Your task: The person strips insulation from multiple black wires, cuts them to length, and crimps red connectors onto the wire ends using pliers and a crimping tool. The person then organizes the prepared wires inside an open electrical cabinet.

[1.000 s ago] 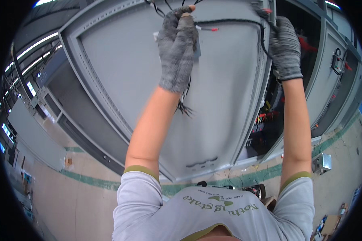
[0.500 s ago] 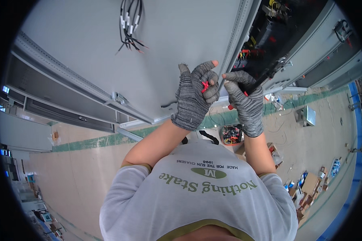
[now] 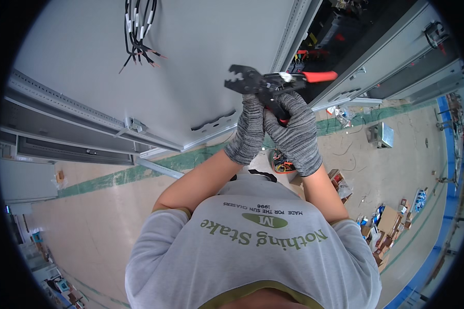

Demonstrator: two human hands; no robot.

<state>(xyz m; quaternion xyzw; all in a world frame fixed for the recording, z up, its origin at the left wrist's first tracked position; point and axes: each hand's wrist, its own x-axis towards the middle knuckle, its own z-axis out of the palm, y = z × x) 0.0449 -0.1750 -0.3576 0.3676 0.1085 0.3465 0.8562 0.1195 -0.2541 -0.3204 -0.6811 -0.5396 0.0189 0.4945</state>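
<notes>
Black crimping pliers (image 3: 246, 80) with notched jaws and a red-ended handle rise in front of my chest, jaws to the left and the red handle to the right. My right hand (image 3: 298, 135), in a grey knit glove, is closed round the lower handle. Just left of it, my left hand (image 3: 249, 131) in a matching glove meets the underside of the pliers head. Its fingers look drawn together and are partly hidden; whatever lies in them does not show. A bundle of black wires (image 3: 138, 36) with white sleeves and bare copper ends hangs against the grey cabinet panel (image 3: 201, 49).
An open cabinet (image 3: 340, 38) with dark parts inside stands at the upper right. A bin of tools (image 3: 282, 162) sits on the floor beyond my body. A metal box (image 3: 381, 135) and cardboard scraps (image 3: 392, 221) lie to the right. Cabinet frames (image 3: 87, 116) run along the left.
The pliers have swung up and left, so their jaws now face left above my hands. My left hand has closed in against them, and the red pieces seen in its fingers are hidden.
</notes>
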